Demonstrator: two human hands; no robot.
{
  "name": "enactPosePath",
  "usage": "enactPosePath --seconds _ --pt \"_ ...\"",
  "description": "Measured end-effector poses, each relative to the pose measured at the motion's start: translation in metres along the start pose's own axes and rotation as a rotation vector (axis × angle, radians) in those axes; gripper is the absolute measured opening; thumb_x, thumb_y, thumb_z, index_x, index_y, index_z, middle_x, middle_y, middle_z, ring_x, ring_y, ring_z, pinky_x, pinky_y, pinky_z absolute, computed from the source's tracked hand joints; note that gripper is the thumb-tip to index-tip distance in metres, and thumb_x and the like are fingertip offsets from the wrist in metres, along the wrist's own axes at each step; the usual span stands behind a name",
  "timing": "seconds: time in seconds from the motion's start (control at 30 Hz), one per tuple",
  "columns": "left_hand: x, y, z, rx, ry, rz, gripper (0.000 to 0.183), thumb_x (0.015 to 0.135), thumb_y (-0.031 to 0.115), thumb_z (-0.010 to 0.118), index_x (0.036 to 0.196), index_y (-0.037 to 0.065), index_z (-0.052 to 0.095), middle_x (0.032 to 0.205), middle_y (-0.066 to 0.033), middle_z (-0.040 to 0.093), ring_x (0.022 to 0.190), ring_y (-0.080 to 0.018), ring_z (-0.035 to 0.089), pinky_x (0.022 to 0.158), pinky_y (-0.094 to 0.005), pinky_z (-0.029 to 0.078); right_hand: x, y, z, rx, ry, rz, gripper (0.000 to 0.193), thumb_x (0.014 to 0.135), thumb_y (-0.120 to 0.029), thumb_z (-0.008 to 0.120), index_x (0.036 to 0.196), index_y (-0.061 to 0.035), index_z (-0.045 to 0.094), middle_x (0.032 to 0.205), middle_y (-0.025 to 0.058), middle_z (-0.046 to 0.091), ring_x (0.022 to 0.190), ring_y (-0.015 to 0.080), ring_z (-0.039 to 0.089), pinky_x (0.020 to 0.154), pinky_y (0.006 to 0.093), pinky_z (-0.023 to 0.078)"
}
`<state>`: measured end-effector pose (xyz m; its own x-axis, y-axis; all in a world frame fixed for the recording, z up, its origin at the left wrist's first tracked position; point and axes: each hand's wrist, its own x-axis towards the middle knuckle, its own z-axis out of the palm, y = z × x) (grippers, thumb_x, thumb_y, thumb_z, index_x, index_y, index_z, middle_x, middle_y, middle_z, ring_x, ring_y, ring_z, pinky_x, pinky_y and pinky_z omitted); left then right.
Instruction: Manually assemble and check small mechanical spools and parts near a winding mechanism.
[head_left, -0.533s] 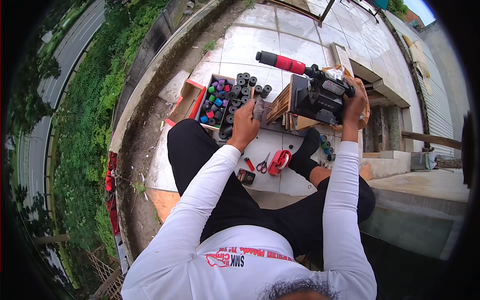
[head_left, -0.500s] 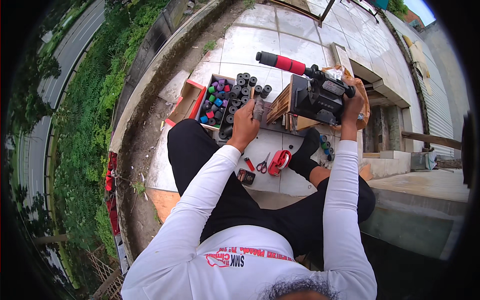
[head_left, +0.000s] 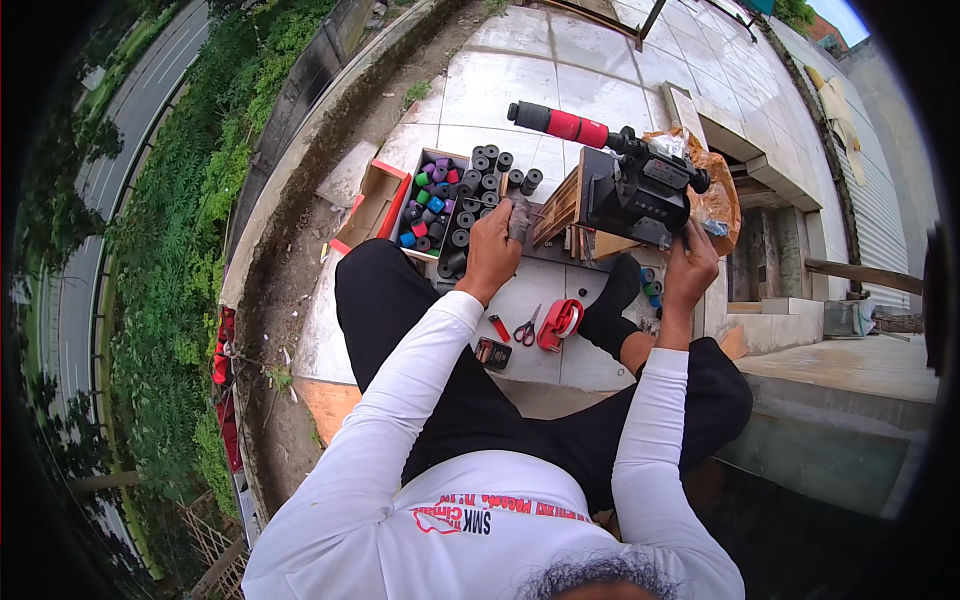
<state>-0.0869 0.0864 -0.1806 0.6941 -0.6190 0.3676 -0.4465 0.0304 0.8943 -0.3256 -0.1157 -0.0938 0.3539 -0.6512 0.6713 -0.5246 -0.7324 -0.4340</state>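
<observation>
Largest first: a black boxy machine with a jutting arm [head_left: 636,205], perched at the brown slatted wooden block [head_left: 560,208], ahead of the sitter's right foot. Looks heavy and rigid; I'd judge the solid body the place to grip, the arm being leverage-prone. Behind it, a crumpled orange-brown plastic bag [head_left: 716,186], probably light and slick. On the arm, a red-and-black cylindrical sleeve [head_left: 565,125], likely soft-skinned, best taken around its middle.

Right hand [head_left: 690,265]: at the machine's lower right edge, fingers bunched close together; whether they pinch anything, I can't tell. Left hand [head_left: 492,252]: fingers wrapped on a stubby grey-brown cylinder [head_left: 519,218], just beside the black rolls [head_left: 490,183]. Its surface is poorly seen from here; perhaps worn and firm, likely light, suited to a full-fist hold.

Against half a second ago: right hand has dropped from the machine's right end knob, baring more bag. Left hand hardly changed.
</observation>
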Motion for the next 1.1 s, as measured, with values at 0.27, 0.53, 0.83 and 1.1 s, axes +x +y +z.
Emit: enactPosePath --seconds 0.27,0.53,0.83,1.1 --pt "0.001 0.003 0.001 0.0 0.005 -0.005 0.009 0.091 -0.002 0.06 0.096 0.0 0.052 0.083 -0.0275 0.059 0.082 -0.0533 0.059 0.068 -0.0522 0.046 0.043 -0.018 -0.014 -0.042 0.054 -0.056 0.036 0.095 0.006 0.072 0.129 -0.0047 0.079 0.129 0.0126 0.079 0.122 0.0259 0.075 0.105 0.0361 0.055" --pt "0.0 0.003 -0.003 -0.002 0.017 -0.001 0.008 0.091 -0.002 0.059 0.095 0.0 0.052 0.085 -0.0274 0.059 0.083 -0.0527 0.06 0.068 -0.0519 0.046 0.099 0.005 0.018 -0.026 0.007 -0.09 0.039 0.09 0.009 0.07 0.127 -0.0026 0.078 0.127 0.0151 0.078 0.12 0.0279 0.075 0.101 0.0361 0.057" --pt "0.001 -0.004 0.001 -0.047 0.037 -0.008 0.009 0.089 -0.002 0.06 0.095 -0.001 0.052 0.084 -0.0281 0.059 0.084 -0.0537 0.06 0.069 -0.052 0.047 0.048 0.045 0.045 -0.012 -0.044 -0.269 0.032 0.087 -0.001 0.074 0.118 -0.0043 0.079 0.113 0.0196 0.079 0.104 0.0407 0.076 0.088 0.0424 0.06" --pt "0.0 0.0 -0.006 -0.011 0.03 -0.034 0.006 0.093 0.0 0.059 0.097 -0.001 0.055 0.087 -0.0289 0.062 0.085 -0.0538 0.061 0.069 -0.0521 0.048 -0.006 0.015 0.008 0.075 -0.092 0.153 0.034 0.089 0.004 0.074 0.122 -0.0031 0.08 0.122 0.0156 0.08 0.113 0.0309 0.078 0.096 0.0379 0.059"
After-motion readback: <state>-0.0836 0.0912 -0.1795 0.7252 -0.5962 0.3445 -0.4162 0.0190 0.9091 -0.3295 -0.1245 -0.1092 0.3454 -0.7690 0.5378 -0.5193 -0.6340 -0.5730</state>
